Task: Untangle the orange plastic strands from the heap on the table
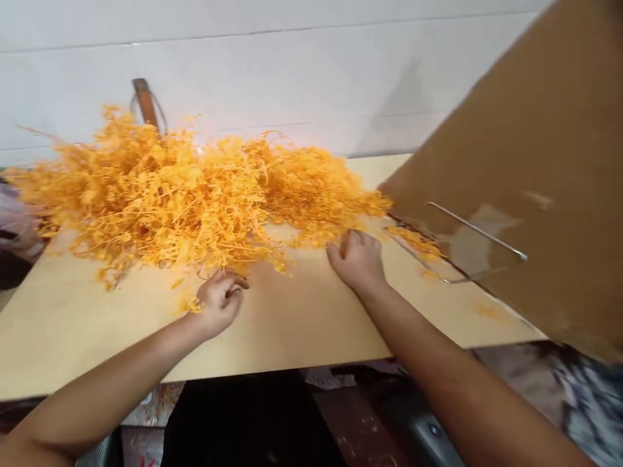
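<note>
A wide heap of orange dried flowers [185, 194] lies across the back of the pale table [292, 311]. My left hand [222, 299] is at the heap's front edge with its fingers curled; whether it pinches a stem is too small to tell. A small orange sprig [189, 303] lies by that wrist. Near the heap's right end, my right hand [357, 259] rests with fingers bent down at the edge of the flowers; its fingertips are hidden, and so is anything they hold.
A brown cardboard sheet [545, 162] leans at the right, with a thin metal rod [477, 230] against it. Orange bits [416, 243] lie at its foot. Behind the heap, a brown strip-like object [146, 104] stands by the white wall [292, 71].
</note>
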{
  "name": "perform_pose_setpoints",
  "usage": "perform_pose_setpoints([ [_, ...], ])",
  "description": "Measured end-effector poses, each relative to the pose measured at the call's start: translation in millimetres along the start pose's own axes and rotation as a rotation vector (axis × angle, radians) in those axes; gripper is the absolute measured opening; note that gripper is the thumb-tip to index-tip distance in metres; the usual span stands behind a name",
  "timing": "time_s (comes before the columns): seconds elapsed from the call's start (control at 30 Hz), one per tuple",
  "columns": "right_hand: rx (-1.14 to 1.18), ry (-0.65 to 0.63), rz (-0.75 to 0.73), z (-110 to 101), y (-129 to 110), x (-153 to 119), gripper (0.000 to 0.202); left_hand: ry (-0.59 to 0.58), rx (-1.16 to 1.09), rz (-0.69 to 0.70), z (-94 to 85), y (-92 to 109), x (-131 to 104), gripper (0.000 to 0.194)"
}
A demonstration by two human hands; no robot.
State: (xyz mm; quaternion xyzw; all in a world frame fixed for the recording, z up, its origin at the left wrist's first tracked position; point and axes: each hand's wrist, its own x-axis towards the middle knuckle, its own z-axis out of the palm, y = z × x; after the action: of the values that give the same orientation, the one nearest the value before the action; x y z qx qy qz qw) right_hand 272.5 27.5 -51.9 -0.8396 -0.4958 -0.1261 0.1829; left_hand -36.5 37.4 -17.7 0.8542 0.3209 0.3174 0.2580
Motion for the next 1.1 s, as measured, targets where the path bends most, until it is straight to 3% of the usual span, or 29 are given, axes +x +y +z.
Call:
perform_pose_setpoints([
  [0.07, 0.038, 0.061, -0.081, 3.6, 7.9, -4.4, 0.053, 0.007, -0.03, -0.023, -4.1, 1.2, -3.2, 0.02],
  [0.17, 0.066, 0.096, -0.166, 6.6, 18.8, -8.7, 0.049, -0.12, 0.039, 0.008, -15.4, 12.6, -14.6, 0.022],
  [0.27, 0.078, 0.138, -0.159, 8.3, 24.7, -10.8, 0.048, -0.256, 0.149, -0.038, -31.8, 31.2, -31.2, 0.027],
  [0.33, 0.094, 0.137, -0.138, 8.1, 25.0, -12.0, 0.049, -0.243, 0.154, -0.122, -47.1, 40.7, -41.5, 0.029],
  [0.47, 0.149, 0.077, -0.098, -0.8, 17.5, -17.2, 0.049, 0.01, -0.023, -0.318, -89.5, 37.5, -53.4, 0.023],
  [0.6, 0.21, 0.036, -0.04, -13.3, 7.0, -24.7, 0.041, 0.339, -0.223, -0.534, -131.5, 7.6, -52.0, 0.014],
  [0.7, 0.253, 0.045, -0.036, -17.7, 5.2, -29.4, 0.029, 0.629, -0.235, -0.612, -152.0, -15.4, -42.3, 0.016],
  [0.8, 0.26, 0.08, -0.153, -20.8, 5.8, -34.0, 0.02, 0.805, -0.087, -0.486, -166.0, -29.7, -22.1, 0.02],
  [0.93, 0.263, 0.284, -0.465, -35.2, -12.7, -42.3, 0.016, 0.776, 0.311, -0.333, -182.5, -39.2, 21.7, 0.024],
  [1.0, 0.298, 0.423, -0.609, -49.3, -35.2, -47.9, 0.021, 0.702, 0.481, -0.362, -189.1, -44.1, 45.7, 0.028],
  [1.1, 0.42, 0.523, -0.809, -75.7, -78.4, -56.8, 0.036, 0.6, 0.637, -0.465, -192.7, -51.1, 75.5, 0.042],
])
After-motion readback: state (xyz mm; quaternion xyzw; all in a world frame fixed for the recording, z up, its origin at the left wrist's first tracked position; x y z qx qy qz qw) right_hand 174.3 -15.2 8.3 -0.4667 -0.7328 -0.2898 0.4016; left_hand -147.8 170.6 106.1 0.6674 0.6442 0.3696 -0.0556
